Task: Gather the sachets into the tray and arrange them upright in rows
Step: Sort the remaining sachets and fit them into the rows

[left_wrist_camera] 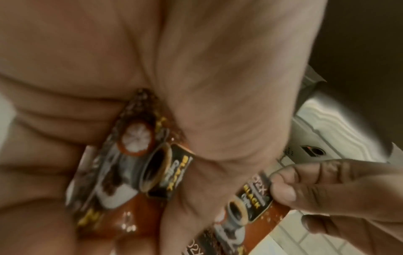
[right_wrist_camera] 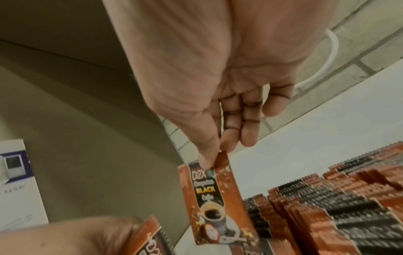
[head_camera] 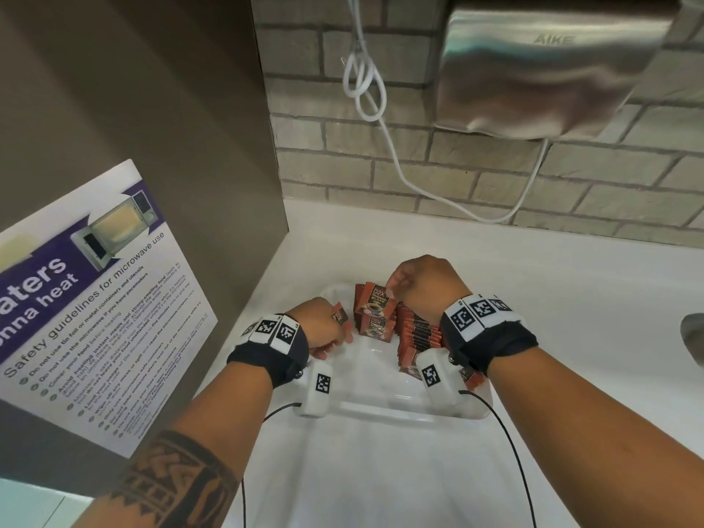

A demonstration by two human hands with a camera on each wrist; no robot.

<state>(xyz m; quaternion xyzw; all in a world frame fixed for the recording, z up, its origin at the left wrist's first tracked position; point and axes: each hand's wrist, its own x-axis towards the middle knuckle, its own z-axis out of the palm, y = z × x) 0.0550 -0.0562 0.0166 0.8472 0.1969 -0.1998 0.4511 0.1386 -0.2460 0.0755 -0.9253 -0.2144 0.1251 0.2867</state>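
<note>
**A:** Where are the coffee sachets?

**B:** Most stand upright in a packed row of sachets [head_camera: 417, 333] along the right side of the clear plastic tray [head_camera: 381, 407], which sits on the white surface [head_camera: 571, 299] against the brick wall [head_camera: 476, 177]. A second, shorter row [head_camera: 375, 318] stands at the far end of the tray, printed faces toward the camera.

**A:** What is the right hand doing?

**B:** The right hand [head_camera: 426, 285] hangs over the far row. In the right wrist view its thumb and forefinger pinch the top edge of a single sachet [right_wrist_camera: 218, 203], marked "D2X Black Cafe", which hangs below the fingers [right_wrist_camera: 248, 131]; the other fingers lie loosely bent beside it.

**A:** And the left?

**B:** The left hand [head_camera: 324, 329] is over the tray's left side, its fingers curled round a small bundle of sachets [left_wrist_camera: 122, 163]; one corner pokes up beside the thumb in the head view. How many it holds, I cannot tell.

**A:** Anything else about?

**B:** A steel hand dryer [head_camera: 552, 66] on the wall with a looped white cable [head_camera: 365, 81], and a microwave safety poster [head_camera: 95, 299] on the brown panel to the left.
</note>
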